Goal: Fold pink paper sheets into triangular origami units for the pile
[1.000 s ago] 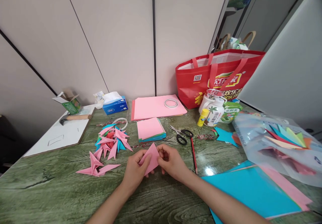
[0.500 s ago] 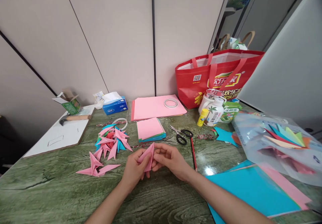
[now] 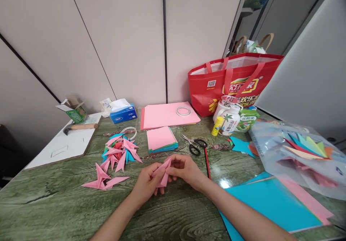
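Note:
Both my hands pinch one folded pink paper piece [image 3: 163, 171] just above the green table [image 3: 54, 205]. My left hand [image 3: 147, 184] grips its lower left side with curled fingers. My right hand [image 3: 186, 169] holds its upper right edge between thumb and fingers. The paper is folded narrow and tilts up to the right. A pile of finished pink, blue and red folded shapes [image 3: 119, 152] lies to the left of my hands. A small stack of square pink sheets [image 3: 161, 139] sits just beyond them.
Scissors [image 3: 195, 145] and a red pencil [image 3: 207, 163] lie right of my hands. Large blue and pink sheets [image 3: 273, 205] cover the near right. Behind stand a red bag [image 3: 232, 80], bottles [image 3: 229, 118], a glue stick [image 3: 217, 125], tape ring [image 3: 183, 110], tissue box [image 3: 123, 113], plastic bag [image 3: 302, 154].
The pink paper went from a broad flat diamond to a narrow folded shape. My hands closed together and dropped slightly toward the table.

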